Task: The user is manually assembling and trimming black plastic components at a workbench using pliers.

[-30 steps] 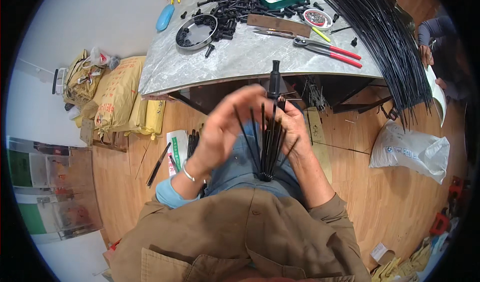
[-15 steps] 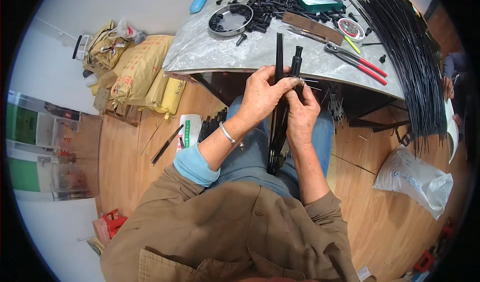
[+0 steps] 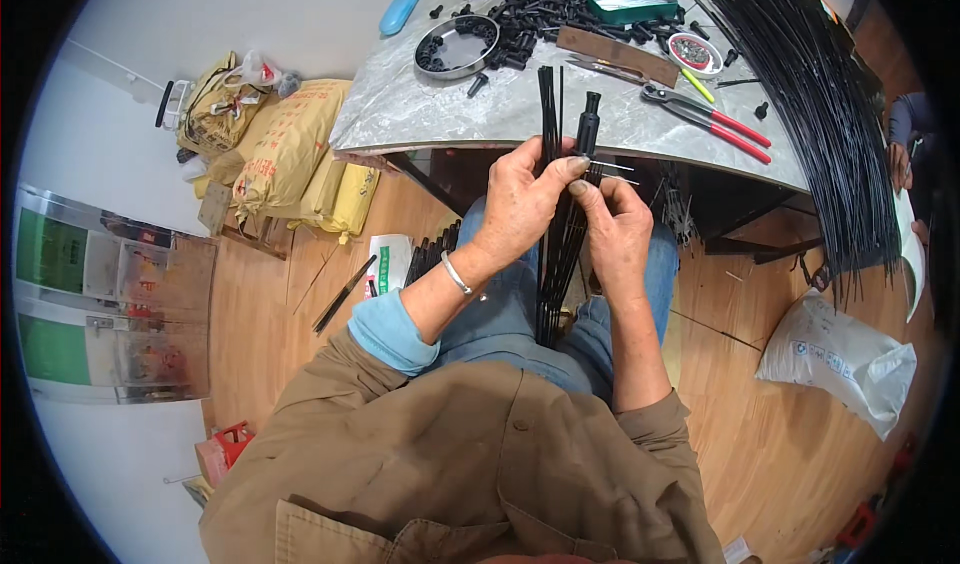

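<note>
My left hand (image 3: 522,192) is closed around a bundle of thin black rods (image 3: 547,109), which stands upright between my knees. Its thumb presses against a black stepped cylinder (image 3: 588,132) beside the rods. Thin silver pins (image 3: 618,174) stick out to the right just below the cylinder. My right hand (image 3: 620,234) pinches close to that spot with thumb and fingers. What lies between its fingertips is partly hidden. More black rods show below, between the two hands.
The grey table (image 3: 400,114) ahead carries many black cylinders (image 3: 540,9), a round metal dish (image 3: 420,62), a wooden block (image 3: 620,54) and red-handled cutters (image 3: 735,144). A large sheaf of black rods (image 3: 815,114) overhangs its right side. Sacks (image 3: 290,154) lie left; another person's hand (image 3: 900,167) shows far right.
The tops of the rods in my left hand have spread apart, and one now stands separate. My right hand has shifted slightly right and down. The whole view has moved a little.
</note>
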A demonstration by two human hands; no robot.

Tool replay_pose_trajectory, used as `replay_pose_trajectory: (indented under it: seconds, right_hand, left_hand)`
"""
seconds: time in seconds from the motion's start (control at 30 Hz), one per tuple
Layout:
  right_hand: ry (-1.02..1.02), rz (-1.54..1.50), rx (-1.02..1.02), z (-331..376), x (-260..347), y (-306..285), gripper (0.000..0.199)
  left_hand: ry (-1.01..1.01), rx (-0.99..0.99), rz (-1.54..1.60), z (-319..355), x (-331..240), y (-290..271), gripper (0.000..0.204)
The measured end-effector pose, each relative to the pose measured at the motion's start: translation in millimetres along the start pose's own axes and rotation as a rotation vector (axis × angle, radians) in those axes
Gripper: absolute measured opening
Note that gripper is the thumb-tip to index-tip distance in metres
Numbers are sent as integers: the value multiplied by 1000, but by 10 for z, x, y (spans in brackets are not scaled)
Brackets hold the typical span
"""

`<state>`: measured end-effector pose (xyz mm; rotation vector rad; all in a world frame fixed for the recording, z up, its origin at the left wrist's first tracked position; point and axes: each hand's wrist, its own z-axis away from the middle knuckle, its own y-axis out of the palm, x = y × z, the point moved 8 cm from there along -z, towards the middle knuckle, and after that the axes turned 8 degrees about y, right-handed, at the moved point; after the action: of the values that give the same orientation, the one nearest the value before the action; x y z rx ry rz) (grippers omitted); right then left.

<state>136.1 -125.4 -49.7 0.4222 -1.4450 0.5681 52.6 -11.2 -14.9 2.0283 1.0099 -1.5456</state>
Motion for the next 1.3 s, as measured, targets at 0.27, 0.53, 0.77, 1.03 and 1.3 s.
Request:
replay_pose_trajectory:
  seconds: [0.27, 0.53, 0.77, 1.03, 1.3]
  right_hand:
    - [208, -376, 407, -58, -99, 138, 25]
    - [265, -327, 581, -95, -106, 253, 25]
    - [123, -67, 339, -4, 57, 182, 32]
    - [327, -301, 529, 10, -102, 179, 28]
    - [283, -263, 401, 138, 115, -27, 25]
  left_hand:
    - [35, -8, 97, 92, -128, -6, 25]
    - [64, 22, 96, 126, -156, -100, 25]
    - [-104, 191, 96, 78, -248, -76, 27]
    - [-167, 266, 282, 120, -214, 39, 28]
    - [-214, 290, 392, 136, -168, 93, 31]
